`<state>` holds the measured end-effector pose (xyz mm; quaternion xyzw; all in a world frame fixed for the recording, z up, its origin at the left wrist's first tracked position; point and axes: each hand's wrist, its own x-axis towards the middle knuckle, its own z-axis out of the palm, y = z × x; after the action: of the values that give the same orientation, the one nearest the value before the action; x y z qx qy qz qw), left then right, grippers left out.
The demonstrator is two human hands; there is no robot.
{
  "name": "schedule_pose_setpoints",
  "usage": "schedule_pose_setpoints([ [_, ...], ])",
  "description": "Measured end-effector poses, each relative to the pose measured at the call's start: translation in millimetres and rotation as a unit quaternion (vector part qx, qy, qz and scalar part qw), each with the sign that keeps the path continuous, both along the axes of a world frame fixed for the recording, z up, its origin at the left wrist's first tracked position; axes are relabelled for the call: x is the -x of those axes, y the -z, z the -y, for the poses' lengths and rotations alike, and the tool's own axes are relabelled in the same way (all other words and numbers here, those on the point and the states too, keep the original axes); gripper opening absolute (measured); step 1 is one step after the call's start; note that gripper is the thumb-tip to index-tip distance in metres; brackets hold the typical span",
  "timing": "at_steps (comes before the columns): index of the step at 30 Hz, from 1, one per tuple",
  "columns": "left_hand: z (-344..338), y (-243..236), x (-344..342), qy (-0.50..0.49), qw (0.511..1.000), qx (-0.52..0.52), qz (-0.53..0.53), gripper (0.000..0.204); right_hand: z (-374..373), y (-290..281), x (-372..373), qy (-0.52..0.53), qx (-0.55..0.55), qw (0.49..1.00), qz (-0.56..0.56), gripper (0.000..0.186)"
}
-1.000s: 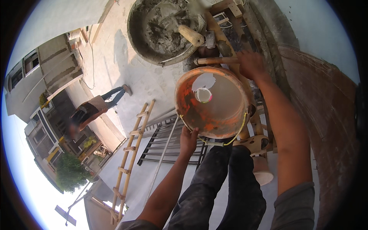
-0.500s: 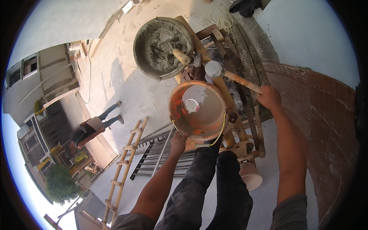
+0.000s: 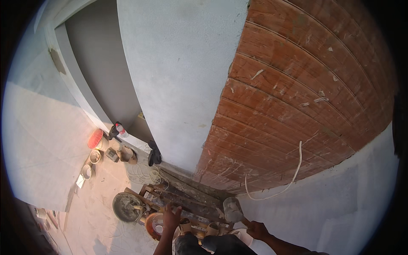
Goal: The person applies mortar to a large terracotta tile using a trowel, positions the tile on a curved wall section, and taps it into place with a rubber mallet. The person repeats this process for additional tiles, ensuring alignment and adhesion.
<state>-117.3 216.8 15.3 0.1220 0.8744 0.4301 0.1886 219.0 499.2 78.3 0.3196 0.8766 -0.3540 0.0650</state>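
Wall [image 3: 280, 106], red-labelled bottle [image 3: 122, 131], held mallet [image 3: 232, 210]

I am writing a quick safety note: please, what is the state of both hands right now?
Left hand: open, with nothing seen in it.
Right hand: closed, holding a mallet.
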Motion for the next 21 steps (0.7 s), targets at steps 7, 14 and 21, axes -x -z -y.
schedule_pose_setpoints([
  [7, -227.1, -319.3, 44.4, 0.241, 0.864, -0.143, -0.418, 0.067, 12.6, -111.0, 12.0, 0.208, 0.012, 0.974, -0.086, 0.031],
  [14, -408.1, -538.3, -4.8, 0.267, 0.614, -0.068, -0.739, 0.100, -50.9, -173.6, 32.0, 0.260, -0.056, 0.884, -0.384, 0.012],
  [21, -480.3, -624.3, -72.5, 0.193, 0.664, 0.101, -0.715, 0.138, -115.6, -220.0, 82.0, 0.294, -0.006, 0.820, -0.491, 0.015],
])
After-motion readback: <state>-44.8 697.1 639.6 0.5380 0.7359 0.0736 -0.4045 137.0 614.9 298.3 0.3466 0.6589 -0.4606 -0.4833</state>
